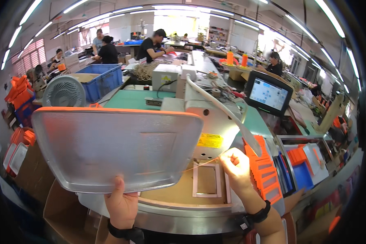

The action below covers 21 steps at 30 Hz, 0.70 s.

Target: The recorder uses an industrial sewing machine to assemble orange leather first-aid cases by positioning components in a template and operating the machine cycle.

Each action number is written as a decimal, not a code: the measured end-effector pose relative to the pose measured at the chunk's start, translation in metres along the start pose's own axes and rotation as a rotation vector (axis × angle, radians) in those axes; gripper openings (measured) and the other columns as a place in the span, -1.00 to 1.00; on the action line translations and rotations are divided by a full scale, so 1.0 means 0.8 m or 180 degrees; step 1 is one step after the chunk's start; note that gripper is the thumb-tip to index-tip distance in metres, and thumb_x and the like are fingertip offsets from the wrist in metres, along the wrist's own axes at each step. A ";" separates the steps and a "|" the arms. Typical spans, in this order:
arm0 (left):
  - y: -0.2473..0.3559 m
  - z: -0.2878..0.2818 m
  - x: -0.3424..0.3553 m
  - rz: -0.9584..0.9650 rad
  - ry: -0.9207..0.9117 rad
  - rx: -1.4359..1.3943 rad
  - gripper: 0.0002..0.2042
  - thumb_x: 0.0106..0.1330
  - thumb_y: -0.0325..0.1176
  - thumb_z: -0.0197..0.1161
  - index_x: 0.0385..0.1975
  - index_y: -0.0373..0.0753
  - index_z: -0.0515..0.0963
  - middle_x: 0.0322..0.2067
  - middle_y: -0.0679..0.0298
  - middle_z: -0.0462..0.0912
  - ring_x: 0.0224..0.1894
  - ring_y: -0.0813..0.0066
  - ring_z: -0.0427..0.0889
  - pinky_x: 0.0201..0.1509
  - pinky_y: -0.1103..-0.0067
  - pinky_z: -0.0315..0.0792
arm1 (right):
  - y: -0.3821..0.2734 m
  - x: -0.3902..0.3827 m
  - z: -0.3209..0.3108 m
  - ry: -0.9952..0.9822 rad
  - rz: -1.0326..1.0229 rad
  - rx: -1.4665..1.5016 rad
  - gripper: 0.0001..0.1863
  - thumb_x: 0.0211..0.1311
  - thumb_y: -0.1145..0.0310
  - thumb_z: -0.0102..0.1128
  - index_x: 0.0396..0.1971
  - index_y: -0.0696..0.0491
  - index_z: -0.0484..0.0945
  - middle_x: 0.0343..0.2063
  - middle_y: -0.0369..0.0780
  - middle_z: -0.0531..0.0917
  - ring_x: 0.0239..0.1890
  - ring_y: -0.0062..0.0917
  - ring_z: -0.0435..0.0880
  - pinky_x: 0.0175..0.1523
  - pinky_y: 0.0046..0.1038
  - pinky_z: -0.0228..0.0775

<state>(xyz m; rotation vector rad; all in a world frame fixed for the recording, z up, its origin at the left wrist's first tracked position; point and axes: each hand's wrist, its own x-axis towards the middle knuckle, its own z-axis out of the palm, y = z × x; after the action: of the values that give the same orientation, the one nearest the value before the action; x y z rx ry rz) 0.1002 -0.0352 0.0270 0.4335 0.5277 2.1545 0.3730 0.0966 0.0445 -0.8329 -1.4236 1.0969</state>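
Note:
My left hand (123, 204) grips the lower edge of a large silver foil-lined panel (110, 148), thumb on the foil face and fingers behind it. The panel is rounded at its corners, trimmed in orange along the top, and held up in a tilt. An orange thread (201, 165) stretches from near the panel's lower right side to my right hand (236, 163), whose fingers are pinched on it. Just beyond stands the pale sewing machine (227, 116) with a yellow label. Below the thread lies a brown board (166, 194) carrying a pale rectangular frame (195, 181).
Orange pieces with grey windows (266, 175) lie right of the board. A screen (268, 93) stands behind them, and a curved white tube (219, 105) hangs close above my right hand. A fan (64, 92) and blue crate (105, 83) are at left. Several people work farther back.

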 end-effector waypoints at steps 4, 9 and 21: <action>-0.007 -0.002 -0.002 -0.0005 0.0128 -0.0088 -0.65 0.38 -0.57 0.21 0.11 -0.11 0.42 0.00 0.34 0.52 0.12 0.38 0.52 0.34 0.10 0.40 | 0.020 0.007 -0.009 0.0021 0.0017 -0.0054 -0.92 0.25 0.55 0.23 -0.45 0.12 0.54 -0.48 -0.36 0.57 -0.39 -0.76 0.47 -0.25 -0.65 0.31; 0.019 -0.016 0.009 0.0152 0.0059 -0.0193 -0.65 0.41 -0.55 0.16 0.16 -0.16 0.41 0.09 0.28 0.54 0.16 0.32 0.54 0.30 0.20 0.47 | 0.037 0.001 0.003 -0.0347 0.0337 -0.0161 -0.85 0.27 0.45 0.24 -0.49 0.09 0.49 -0.62 -0.44 0.46 -0.63 -0.84 0.29 -0.54 -0.70 0.05; 0.052 -0.079 0.026 0.0255 0.1100 -0.0406 -0.81 0.42 -0.52 0.20 -0.02 -0.22 0.49 -0.12 0.28 0.65 -0.09 0.44 0.67 -0.04 0.47 0.62 | -0.083 -0.082 0.089 -0.3279 -0.1029 -0.0897 -0.75 0.17 0.51 0.29 -0.13 0.19 0.63 -0.16 -0.07 0.67 -0.01 -0.14 0.63 0.14 -0.27 0.45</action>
<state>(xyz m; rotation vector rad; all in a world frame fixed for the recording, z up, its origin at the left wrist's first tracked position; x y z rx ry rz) 0.0304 -0.0545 -0.0026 0.0093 0.5651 2.3389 0.3184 0.0022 0.0874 -0.1486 -2.5045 1.1216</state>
